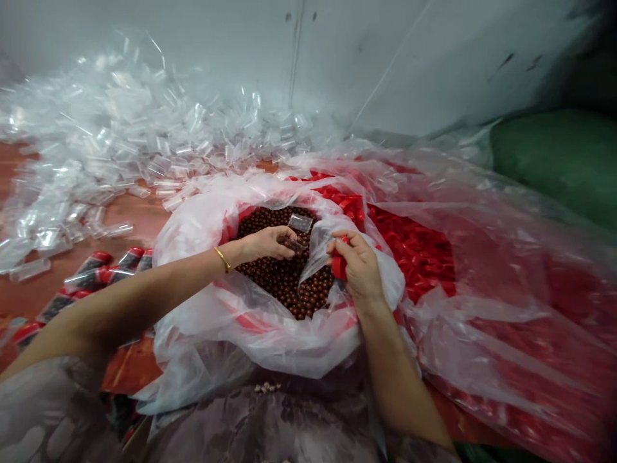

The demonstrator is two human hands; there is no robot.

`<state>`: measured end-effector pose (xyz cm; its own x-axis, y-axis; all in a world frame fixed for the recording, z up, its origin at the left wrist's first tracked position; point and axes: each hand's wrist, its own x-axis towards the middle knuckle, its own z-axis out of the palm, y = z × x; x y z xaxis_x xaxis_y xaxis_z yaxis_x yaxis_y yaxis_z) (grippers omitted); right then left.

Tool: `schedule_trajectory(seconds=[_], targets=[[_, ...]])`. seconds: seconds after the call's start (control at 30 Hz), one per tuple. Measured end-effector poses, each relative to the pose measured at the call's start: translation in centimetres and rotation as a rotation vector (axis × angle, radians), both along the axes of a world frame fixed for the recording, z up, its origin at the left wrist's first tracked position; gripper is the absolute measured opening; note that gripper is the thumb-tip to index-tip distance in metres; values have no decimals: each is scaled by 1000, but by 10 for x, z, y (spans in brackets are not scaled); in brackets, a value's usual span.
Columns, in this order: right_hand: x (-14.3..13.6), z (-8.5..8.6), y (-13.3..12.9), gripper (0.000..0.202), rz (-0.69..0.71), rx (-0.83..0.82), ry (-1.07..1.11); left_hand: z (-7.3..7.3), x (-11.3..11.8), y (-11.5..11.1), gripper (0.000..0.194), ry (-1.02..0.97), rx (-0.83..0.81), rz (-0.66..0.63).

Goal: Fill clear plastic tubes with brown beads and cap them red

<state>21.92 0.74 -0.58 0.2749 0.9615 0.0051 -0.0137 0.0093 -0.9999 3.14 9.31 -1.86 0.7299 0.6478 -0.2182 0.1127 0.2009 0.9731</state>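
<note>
Brown, shiny balls (279, 283) fill a container lined with a white translucent plastic bag (202, 321). My left hand (272, 243) is over the balls, its fingers curled round something dark that blends with them. A small clear plastic container (300, 223) lies on the balls just beyond these fingers. My right hand (359, 262), at the right side of the bag's mouth, is closed on red caps (340, 263). A fold of the bag hangs between my two hands.
Clear plastic tubes (120, 128) are heaped along the back left, by the wall. Filled tubes with red caps (96, 267) lie at the left. Many red caps (414, 251) fill a clear bag at the right. A green sack (559, 167) stands at the far right.
</note>
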Motion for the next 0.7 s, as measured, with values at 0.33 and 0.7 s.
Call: schedule_trajectory(seconds=[0.33, 0.7], targets=[[-11, 4, -2, 15, -7, 297, -558, 21, -37, -38, 41, -256, -203, 192], [-6, 8, -5, 12, 278, 17, -1006, 9, -46, -47, 42, -344, -271, 241]])
